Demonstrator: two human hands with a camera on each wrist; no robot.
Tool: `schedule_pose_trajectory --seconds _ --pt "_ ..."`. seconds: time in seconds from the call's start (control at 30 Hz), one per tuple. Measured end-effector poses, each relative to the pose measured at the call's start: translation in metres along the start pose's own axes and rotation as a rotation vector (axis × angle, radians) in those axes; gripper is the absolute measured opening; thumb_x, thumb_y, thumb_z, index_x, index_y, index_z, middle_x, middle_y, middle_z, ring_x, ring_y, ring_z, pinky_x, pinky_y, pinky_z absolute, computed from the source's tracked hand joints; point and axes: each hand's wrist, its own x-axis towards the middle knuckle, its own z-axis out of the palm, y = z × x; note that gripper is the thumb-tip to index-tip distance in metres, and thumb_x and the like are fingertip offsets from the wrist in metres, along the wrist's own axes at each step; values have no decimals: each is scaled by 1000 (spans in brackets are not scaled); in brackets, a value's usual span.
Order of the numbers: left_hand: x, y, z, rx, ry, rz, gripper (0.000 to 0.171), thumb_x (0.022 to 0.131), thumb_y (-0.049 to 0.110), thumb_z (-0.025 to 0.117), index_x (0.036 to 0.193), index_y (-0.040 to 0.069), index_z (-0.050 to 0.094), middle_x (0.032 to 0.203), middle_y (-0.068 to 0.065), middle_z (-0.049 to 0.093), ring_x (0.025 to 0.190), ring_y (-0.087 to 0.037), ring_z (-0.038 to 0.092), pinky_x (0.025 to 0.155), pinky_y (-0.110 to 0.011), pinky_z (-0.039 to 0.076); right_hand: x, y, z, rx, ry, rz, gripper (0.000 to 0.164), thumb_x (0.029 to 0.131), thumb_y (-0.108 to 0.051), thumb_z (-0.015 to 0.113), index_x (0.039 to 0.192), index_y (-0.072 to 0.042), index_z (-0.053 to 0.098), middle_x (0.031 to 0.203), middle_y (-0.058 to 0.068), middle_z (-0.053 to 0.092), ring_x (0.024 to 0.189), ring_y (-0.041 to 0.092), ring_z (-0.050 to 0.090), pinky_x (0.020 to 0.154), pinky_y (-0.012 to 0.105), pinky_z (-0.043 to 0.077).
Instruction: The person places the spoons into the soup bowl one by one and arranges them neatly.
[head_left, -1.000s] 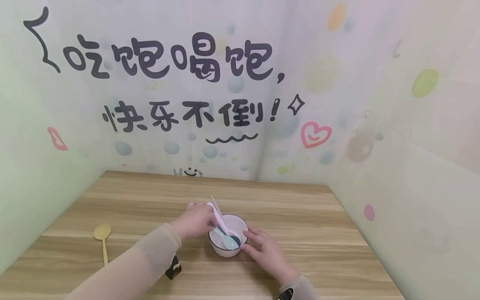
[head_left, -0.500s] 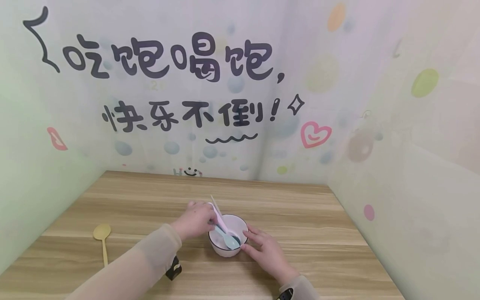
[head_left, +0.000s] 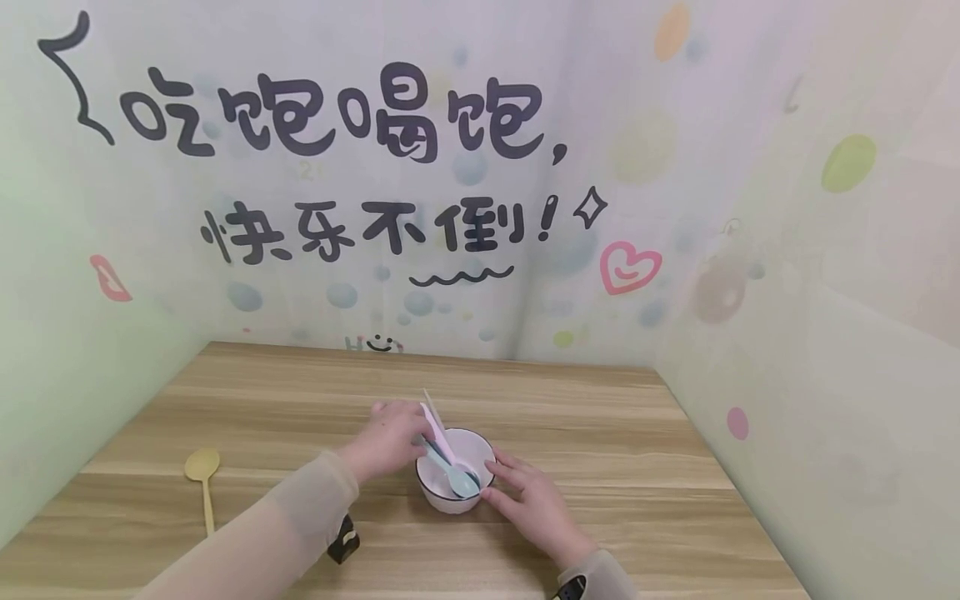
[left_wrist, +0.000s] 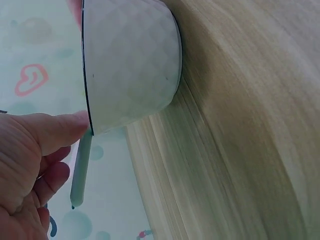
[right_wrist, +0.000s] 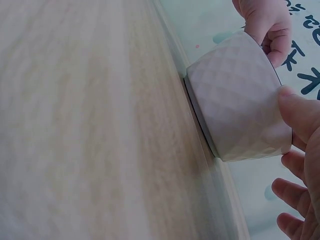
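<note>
A white bowl point(head_left: 448, 506) with a dark rim and a faceted outside stands upright on the wooden table. Several utensils lean in it: a light blue spoon point(head_left: 462, 483), a pale pink one point(head_left: 441, 433), a darker teal spoon point(head_left: 475, 480) partly covered, and a thin pale handle point(head_left: 430, 403). My left hand point(head_left: 385, 440) is at the bowl's left rim, thumb and fingers pinching the light blue spoon's handle. In the left wrist view, a pale green handle point(left_wrist: 80, 172) sticks out past the rim. My right hand point(head_left: 534, 504) grips the right rim with thumb and fingers.
A yellow spoon point(head_left: 202, 467) lies on the table point(head_left: 600, 433) at the left, its handle end hidden by my left sleeve. Printed walls point(head_left: 480, 308) enclose the table at the back and both sides.
The light blue spoon's head has shifted slightly right and up in the bowl, covering more of the teal spoon. Both hands stay at the bowl; the head view has shifted slightly.
</note>
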Motion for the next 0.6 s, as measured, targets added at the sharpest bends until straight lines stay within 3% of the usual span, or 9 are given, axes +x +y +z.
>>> schedule_pose_trajectory --seconds 0.33,0.6 --pt "-11 -10 -6 -49 103 -29 11 74 15 81 81 17 73 88 8 63 86 -15 57 78 -42 32 0 0 0 -7 3 -3 51 89 -46 64 126 -12 65 140 3 52 126 26 51 101 46 40" --pt "-22 -23 -9 -128 107 -143 12 77 20 79 87 20 72 90 10 63 89 -19 60 83 -47 31 -1 2 0 -19 -1 2 52 89 -48 63 126 -13 65 140 3 52 126 26 51 101 46 40"
